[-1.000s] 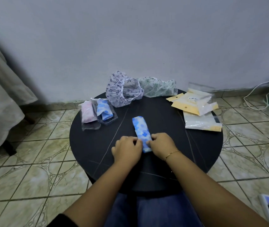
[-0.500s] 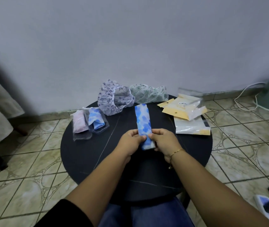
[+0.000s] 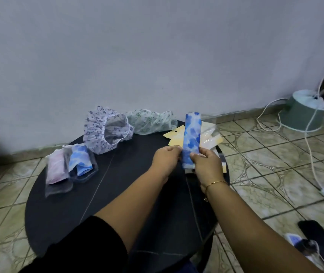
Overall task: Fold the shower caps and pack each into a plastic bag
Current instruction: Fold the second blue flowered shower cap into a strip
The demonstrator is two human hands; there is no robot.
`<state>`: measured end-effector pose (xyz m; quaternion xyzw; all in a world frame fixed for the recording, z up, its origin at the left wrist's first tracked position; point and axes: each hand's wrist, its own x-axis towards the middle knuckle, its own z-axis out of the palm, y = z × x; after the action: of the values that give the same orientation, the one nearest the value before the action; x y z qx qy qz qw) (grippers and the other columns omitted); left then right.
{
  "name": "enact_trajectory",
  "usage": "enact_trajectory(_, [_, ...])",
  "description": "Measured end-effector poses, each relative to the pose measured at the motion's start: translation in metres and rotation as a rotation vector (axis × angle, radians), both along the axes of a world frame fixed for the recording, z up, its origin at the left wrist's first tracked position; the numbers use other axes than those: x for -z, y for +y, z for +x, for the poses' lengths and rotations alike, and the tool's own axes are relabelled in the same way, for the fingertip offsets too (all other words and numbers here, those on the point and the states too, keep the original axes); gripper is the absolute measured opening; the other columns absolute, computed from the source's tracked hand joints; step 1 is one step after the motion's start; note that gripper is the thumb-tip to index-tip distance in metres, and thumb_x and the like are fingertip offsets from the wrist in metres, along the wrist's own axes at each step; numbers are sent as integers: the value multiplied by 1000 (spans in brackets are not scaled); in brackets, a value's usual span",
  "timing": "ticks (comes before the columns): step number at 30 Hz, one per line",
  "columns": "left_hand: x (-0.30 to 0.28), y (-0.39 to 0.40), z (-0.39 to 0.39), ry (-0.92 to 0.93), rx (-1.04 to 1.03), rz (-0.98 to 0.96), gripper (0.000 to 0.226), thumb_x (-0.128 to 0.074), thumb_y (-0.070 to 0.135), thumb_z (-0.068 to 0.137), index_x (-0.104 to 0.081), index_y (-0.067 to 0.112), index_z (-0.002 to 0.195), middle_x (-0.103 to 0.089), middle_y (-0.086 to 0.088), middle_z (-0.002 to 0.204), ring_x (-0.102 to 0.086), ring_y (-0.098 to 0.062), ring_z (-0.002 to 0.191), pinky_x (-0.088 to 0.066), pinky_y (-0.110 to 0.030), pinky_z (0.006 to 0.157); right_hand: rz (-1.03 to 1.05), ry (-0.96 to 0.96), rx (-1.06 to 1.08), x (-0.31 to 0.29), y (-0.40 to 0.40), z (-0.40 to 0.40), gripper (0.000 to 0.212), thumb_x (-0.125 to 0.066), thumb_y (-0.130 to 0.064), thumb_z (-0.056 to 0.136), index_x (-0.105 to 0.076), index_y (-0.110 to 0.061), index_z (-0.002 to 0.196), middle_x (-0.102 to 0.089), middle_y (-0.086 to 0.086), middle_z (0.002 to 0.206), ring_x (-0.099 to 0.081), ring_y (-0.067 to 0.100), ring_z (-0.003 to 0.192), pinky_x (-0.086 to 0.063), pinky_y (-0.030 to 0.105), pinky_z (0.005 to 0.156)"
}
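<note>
Head view, left hand and right hand fingers pinching upright folded blue shower cap, above black table

Round black desk: two bagged folded caps at left; two loose shower caps at rear; flat plastic bags, apparently stacked, at right behind the folded blue cap strip.

The folded blue cap looks like thin, smooth plastic film with a printed flower pattern. The purple cap and the pale green cap are thin, crinkled and half transparent. The packed bags are of clear, slightly glossy plastic. The round surface is dark and matt. The floor tiles look glazed and smooth. A bracelet looks like gold-coloured metal.
</note>
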<state>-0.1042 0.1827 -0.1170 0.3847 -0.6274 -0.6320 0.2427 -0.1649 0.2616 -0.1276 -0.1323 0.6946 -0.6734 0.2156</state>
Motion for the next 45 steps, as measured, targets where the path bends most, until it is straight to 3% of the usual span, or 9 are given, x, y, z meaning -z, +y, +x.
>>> enact_trajectory(2, [3, 2, -20, -45, -8, -42, 20, -58, 15, 90, -68, 8, 106, -68, -8, 99, -63, -24, 92, -50, -34, 91, -12, -9, 82, 2, 8, -12, 31, -60, -8, 87, -61, -6, 118, -67, 10, 100, -64, 25, 90, -52, 40, 88])
enact_trajectory(7, [9, -11, -50, -212, -184, -176, 41, -49, 20, 89, -50, 20, 130, -45, -3, 135, -52, -17, 91, -39, -26, 75, -35, -38, 145, 13, 17, -29, 30, -59, -14, 88, -60, -10, 118, -68, 7, 101, -66, 25, 92, -52, 47, 89])
enact_trajectory(16, [15, -54, -65, -228, -246, 138, 57, -55, 18, 89, -34, 11, 141, -61, -8, 100, -61, -21, 95, -37, -28, 59, -100, -136, 58, 18, 13, -35, 32, -57, -8, 91, -55, -14, 122, -61, -7, 86, -67, 25, 88, -57, 45, 78])
enact_trajectory(19, [15, -58, -65, -200, -236, 191, 53, -60, 15, 89, -40, 11, 138, -57, -4, 78, -56, -16, 78, -36, -27, 53, -109, -155, 43, 20, 12, -35, 29, -56, -7, 92, -55, -16, 119, -61, -3, 89, -66, 25, 90, -58, 42, 75])
enact_trajectory(24, [16, -61, -57, -155, -239, 287, 24, -65, 14, 87, -65, 8, 110, -61, -3, 76, -53, -11, 66, -37, -25, 53, -74, -129, 51, 27, 10, -35, 30, -58, -9, 91, -56, -9, 121, -65, 7, 101, -67, 29, 92, -56, 48, 80])
enact_trajectory(28, [13, -56, -50, -9, -227, 411, 7, -58, 19, 91, -61, 14, 94, -60, 1, 78, -57, -11, 68, -40, -26, 53, -67, -110, 67, 31, 7, -34, 31, -59, -11, 89, -57, -9, 120, -65, 10, 106, -66, 29, 94, -55, 49, 84])
enact_trajectory(34, [3, -51, -27, 214, -278, 516, 18, -39, 3, 94, -56, 9, 94, -62, -7, 82, -60, -19, 72, -49, -33, 67, -66, -68, 71, 29, 7, -27, 31, -58, -11, 89, -58, -8, 120, -65, 11, 107, -66, 27, 95, -54, 48, 87])
enact_trajectory(41, [0, -59, 30, 50, -325, 422, 24, -36, -1, 95, -50, 8, 112, -62, -8, 82, -61, -19, 68, -47, -34, 53, -111, -23, 51, 16, 11, -10, 28, -56, -11, 92, -56, -10, 120, -65, 9, 103, -66, 27, 93, -55, 47, 83])
enact_trajectory(45, [8, -73, 78, -148, -369, 346, 14, -39, 1, 95, -51, 7, 100, -61, -11, 84, -61, -21, 70, -53, -36, 60, -122, -1, 3, 8, 14, 12, 21, -55, -10, 93, -57, -14, 113, -63, 1, 88, -63, 19, 76, -56, 25, 53])
